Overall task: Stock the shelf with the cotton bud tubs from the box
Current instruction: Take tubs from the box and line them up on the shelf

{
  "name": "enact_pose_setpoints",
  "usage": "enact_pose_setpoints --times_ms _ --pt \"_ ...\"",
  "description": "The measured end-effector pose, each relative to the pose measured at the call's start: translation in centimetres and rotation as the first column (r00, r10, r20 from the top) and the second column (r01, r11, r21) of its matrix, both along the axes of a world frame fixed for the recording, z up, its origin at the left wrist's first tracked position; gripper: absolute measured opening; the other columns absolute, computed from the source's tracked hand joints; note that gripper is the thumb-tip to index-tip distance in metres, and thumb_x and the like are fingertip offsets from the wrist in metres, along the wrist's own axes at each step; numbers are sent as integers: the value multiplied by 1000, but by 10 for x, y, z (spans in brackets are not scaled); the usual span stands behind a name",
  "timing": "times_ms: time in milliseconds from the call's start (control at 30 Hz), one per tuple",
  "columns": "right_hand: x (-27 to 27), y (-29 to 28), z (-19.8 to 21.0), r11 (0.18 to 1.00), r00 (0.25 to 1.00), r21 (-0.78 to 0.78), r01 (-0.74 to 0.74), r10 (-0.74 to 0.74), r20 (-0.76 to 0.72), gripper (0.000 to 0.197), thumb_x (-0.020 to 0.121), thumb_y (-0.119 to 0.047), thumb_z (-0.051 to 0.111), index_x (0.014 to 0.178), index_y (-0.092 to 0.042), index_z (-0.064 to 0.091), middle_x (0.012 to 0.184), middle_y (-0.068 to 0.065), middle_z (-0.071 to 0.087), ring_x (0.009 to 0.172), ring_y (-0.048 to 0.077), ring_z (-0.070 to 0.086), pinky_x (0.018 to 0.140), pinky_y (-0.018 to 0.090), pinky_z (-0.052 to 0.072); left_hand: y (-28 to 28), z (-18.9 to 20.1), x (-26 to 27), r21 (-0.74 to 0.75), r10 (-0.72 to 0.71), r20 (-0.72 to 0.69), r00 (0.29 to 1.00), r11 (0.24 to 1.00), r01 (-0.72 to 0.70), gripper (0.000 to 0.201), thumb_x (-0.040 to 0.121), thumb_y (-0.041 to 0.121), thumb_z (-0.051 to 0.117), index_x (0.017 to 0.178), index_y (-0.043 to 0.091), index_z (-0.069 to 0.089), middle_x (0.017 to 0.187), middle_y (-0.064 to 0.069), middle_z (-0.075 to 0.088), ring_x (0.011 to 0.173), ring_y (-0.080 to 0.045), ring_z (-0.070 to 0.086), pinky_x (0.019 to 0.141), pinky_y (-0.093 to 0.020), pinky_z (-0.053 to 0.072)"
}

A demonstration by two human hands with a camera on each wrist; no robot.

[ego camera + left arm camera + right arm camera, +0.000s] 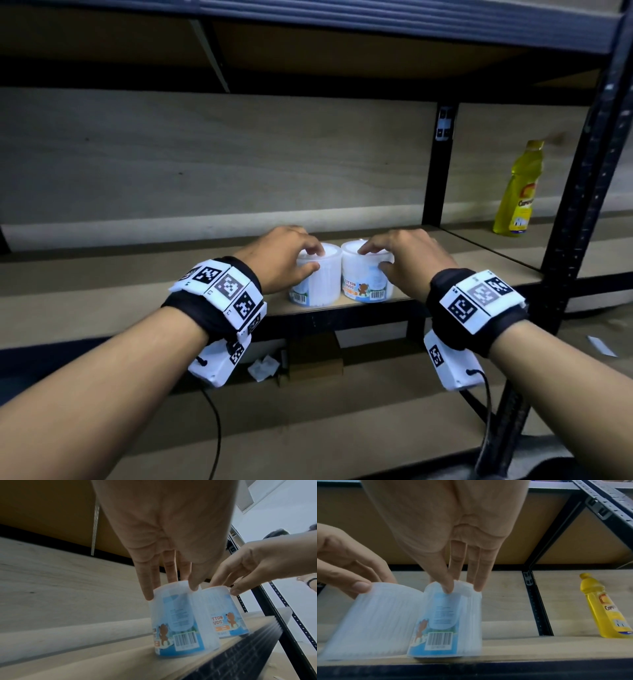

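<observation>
We find the left hand (281, 255) grasping the left tub (317, 286) and the right hand (409, 260) grasping the right tub (364, 282), both at the shelf (137, 298) front edge, where a careless release could tip either off.

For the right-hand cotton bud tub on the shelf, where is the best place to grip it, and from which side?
Grip the right tub at its lid rim, from above: it stands upright at the shelf front edge, and the left tub blocks its inner side. The right hand does so, thumb front, fingers over the top.
</observation>
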State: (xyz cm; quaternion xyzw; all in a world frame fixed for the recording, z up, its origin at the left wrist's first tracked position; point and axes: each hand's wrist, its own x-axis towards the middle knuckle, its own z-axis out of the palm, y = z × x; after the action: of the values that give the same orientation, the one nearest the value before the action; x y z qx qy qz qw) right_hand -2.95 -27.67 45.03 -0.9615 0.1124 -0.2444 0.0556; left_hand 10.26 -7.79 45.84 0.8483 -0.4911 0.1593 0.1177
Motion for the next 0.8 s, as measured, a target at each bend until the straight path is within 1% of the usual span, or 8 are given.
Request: enact_pose_setpoints --times_ms 100,167,267,367,467,633,733,800 --pt "7 -4 1 1000 1000 -8 -5 5 15 41 86 -10 63 114 -40 70 118 -11 70 109 19 63 91 37 53 -1 4 0 2 -5 -12 1000 1000 5 28 91 38 64 117 30 68 116 7 64 104 -12 58 91 -33 49" --pt "13 -7 2 1000 1000 1 -7 7 8 40 84 -11 66 111 -41 72 114 -10 72 106 19 64 89 36 54 -2 7 0 20 -6 -4 1000 1000 6 28 91 38 64 118 30 68 116 8 65 106 -13 59 91 -30 47" --pt "21 -11 5 1000 1000 -7 -24 24 -5 40 82 -12 68 109 -41 73 111 -10 72 103 19 65 88 29 52 -7 11 5 42 -5 3 1000 999 5 28 91 35 65 118 29 69 118 8 66 109 -13 59 90 -25 43" --pt "30 -16 10 1000 999 -6 -23 23 -28 38 82 -10 70 106 -39 75 106 -11 73 100 15 65 84 22 48 -13 13 12 38 15 -27 1000 999 -14 27 90 33 66 117 29 70 119 9 68 108 -14 60 93 -26 45" --pt "46 -22 16 1000 999 21 -3 4 -52 36 80 -9 74 101 -38 76 101 -12 73 98 15 66 90 28 53 -21 16 24 42 24 -61 998 999 -21 27 88 34 69 115 30 72 117 9 69 105 -14 62 90 -26 46" --pt "80 -36 24 1000 992 6 14 -13 -122 36 75 -4 77 95 -34 77 94 -10 73 93 13 66 89 30 55 -38 19 45 53 17 -67 998 998 -13 26 87 33 70 113 29 73 115 10 70 91 -7 59 80 -19 39" --pt "101 -45 23 999 990 -12 40 -41 -134 34 73 -6 78 88 -36 75 92 -9 73 90 15 66 89 32 55 -50 18 60 39 10 -79 997 999 -7 25 87 29 70 112 26 74 114 9 72 95 -8 62 82 -17 40" --pt "115 -51 22 997 987 -46 61 -67 -144 34 73 -7 77 88 -37 74 95 -8 73 90 18 66 84 32 56 -58 17 71 32 16 -84 996 999 -14 25 87 27 71 112 25 74 114 10 72 98 -8 64 85 -16 41"
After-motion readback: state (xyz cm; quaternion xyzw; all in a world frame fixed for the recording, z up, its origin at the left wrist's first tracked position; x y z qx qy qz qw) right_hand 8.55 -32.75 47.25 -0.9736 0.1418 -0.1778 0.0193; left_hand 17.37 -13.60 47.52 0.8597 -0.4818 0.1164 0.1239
